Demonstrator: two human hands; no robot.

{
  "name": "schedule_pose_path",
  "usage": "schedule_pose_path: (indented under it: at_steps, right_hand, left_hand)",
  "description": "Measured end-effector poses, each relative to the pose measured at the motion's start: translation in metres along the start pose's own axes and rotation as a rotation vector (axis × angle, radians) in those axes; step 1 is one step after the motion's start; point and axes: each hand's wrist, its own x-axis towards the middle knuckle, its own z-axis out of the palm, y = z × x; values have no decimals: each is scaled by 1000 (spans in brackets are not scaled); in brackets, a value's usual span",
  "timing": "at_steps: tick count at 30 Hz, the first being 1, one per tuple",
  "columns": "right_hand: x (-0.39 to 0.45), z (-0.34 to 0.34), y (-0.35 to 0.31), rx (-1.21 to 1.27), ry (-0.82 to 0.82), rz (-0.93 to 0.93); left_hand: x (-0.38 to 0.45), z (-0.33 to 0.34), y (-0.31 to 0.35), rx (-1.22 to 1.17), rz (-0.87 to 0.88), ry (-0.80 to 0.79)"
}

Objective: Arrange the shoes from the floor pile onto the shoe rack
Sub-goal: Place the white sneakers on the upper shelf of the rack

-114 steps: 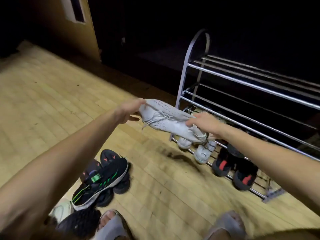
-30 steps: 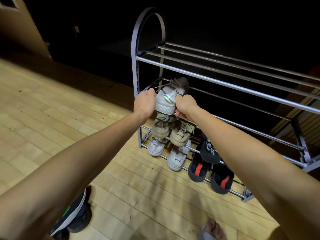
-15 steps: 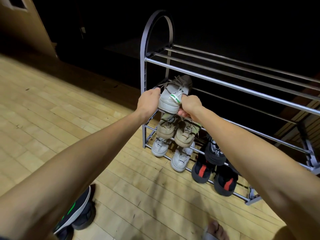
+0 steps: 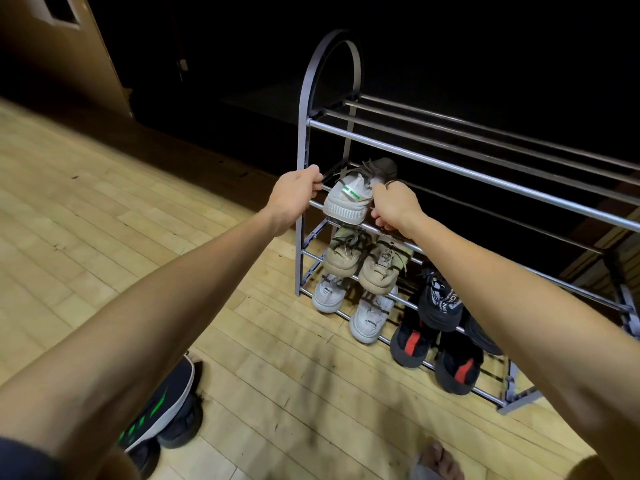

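At the far left, low on the wooden floor (image 4: 104, 237), we see a black shoe with green stripes (image 4: 162, 407) left in the pile. Our left hand (image 4: 294, 199) is curled at the heel side of a white sneaker with a green tab (image 4: 346, 202); whether it grips the shoe or the rail we cannot tell. The sneaker sits on the second tier of the shoe rack (image 4: 450, 171). Our right hand (image 4: 393, 206) pinches its other side. Beige, white and black-and-red shoes fill the lower tiers.
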Motion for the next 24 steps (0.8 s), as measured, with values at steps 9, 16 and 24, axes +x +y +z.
schedule_pose_path:
  at_steps: [9,16,24]
  right_hand:
    - [-44,13,-36,-11,3,-355]
    - [-110,98,-72,74,-350,-435]
    - [-173,208,-73,99,-526,-453]
  left_hand:
    - [-46,-101,27,28,55,76]
    - [-133,-200,-48,86,-34,274]
    - [-241,-275,-130,4,-161,500]
